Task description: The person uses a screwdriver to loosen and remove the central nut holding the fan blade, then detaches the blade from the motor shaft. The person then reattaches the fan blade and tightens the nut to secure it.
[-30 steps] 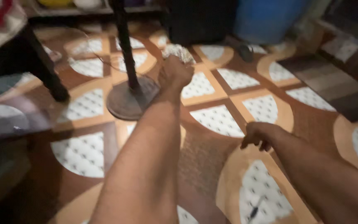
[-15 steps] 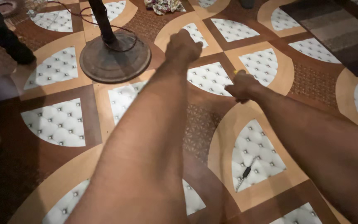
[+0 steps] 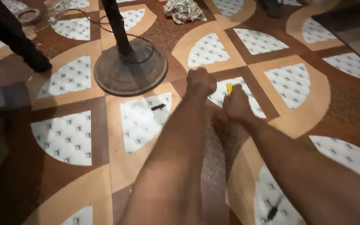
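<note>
Since half a second ago your right hand (image 3: 237, 104) has closed around a small yellow object (image 3: 229, 88), fingers clamped on it just right of the fan base (image 3: 131, 71). Your left hand (image 3: 201, 80) is fisted beside it, holding nothing visible.

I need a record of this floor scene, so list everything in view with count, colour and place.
yellow object: 1, yellow, at the right hand, mostly hidden
fan base: 1, dark round, upper left of centre, with a black pole rising from it
cord: 1, dark, running from the top left to the pole
crumpled cloth: 1, pale patterned, top centre
small black piece: 1, black, on a white floor panel left of the arms
dark tool: 1, black, bottom right on the floor
patterned floor: brown, tan and white panels
left hand: 1, fisted, centre
right hand: 1, closed on the yellow object
</note>
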